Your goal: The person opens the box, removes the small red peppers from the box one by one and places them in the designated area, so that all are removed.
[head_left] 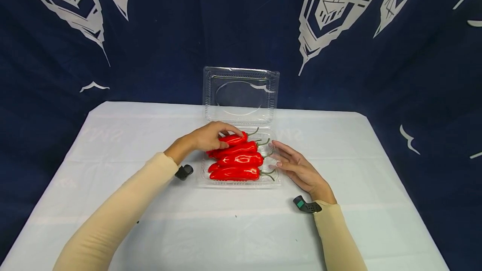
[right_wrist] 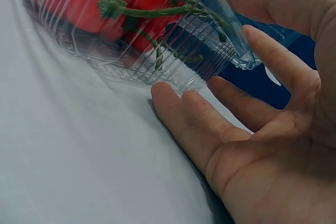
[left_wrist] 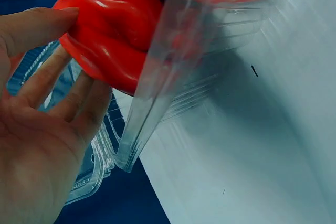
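Several shiny red chili peppers (head_left: 241,160) with green stems lie side by side in a clear plastic clamshell container (head_left: 241,184). My left hand (head_left: 208,137) holds the farthest red pepper (head_left: 234,139) at the back of the container. In the left wrist view, its thumb presses one side of the red pepper (left_wrist: 105,51) while the fingers reach round the other. My right hand (head_left: 303,172) is beside the container's right wall, fingers extended and holding nothing. The right wrist view has the fingertips (right_wrist: 167,92) right at the ribbed wall, near the green stems (right_wrist: 152,11).
The container's clear lid (head_left: 241,114) stands raised at the back, hinged along the far edge. A white cloth (head_left: 241,229) covers the table. Behind it hangs a dark blue curtain (head_left: 158,53) with white prints. Black straps with small devices (head_left: 306,205) are at both wrists.
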The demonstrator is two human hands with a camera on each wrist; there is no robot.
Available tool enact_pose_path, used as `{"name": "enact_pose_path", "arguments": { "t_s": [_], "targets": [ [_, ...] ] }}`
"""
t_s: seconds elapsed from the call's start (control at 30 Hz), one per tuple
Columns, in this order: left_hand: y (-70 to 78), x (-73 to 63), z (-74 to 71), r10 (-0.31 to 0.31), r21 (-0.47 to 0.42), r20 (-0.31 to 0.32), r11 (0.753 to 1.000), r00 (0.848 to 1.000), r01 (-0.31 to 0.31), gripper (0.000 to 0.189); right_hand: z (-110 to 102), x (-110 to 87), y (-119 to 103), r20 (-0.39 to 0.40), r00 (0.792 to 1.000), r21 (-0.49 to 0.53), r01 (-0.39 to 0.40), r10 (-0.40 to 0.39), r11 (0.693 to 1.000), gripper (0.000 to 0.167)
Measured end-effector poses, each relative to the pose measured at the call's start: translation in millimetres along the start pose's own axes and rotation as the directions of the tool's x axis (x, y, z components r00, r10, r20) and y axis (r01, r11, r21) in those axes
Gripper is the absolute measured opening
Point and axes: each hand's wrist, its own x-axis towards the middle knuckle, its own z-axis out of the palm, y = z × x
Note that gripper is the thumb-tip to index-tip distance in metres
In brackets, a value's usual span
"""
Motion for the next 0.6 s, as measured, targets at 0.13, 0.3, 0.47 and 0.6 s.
{"name": "enact_pose_path", "arguments": {
  "t_s": [0.13,0.3,0.47,0.6],
  "targets": [
    [-1.8,-0.3,0.6,-0.016,-0.015,0.007,1.0,1.0,0.016,0.049,-0.6,0.3,0.5,0.005,1.0,0.003,0.003,-0.003,1.0,0.074],
    [-2.2,-0.5,4.0,-0.041,-0.023,0.015,0.999,0.999,0.042,0.051,-1.0,-0.1,1.4,-0.002,1.0,0.019,-0.007,0.007,1.0,0.072],
    [-1.9,-0.3,6.4,-0.036,-0.017,0.034,0.999,0.999,0.036,0.055,-1.1,-0.2,1.5,-0.004,1.0,0.014,-0.004,0.004,1.0,0.072],
    [-2.0,-0.1,6.7,-0.018,-0.015,0.031,1.0,0.999,0.019,0.056,-0.1,0.0,0.9,-0.005,1.0,0.01,-0.003,0.004,1.0,0.072]
  ]
}}
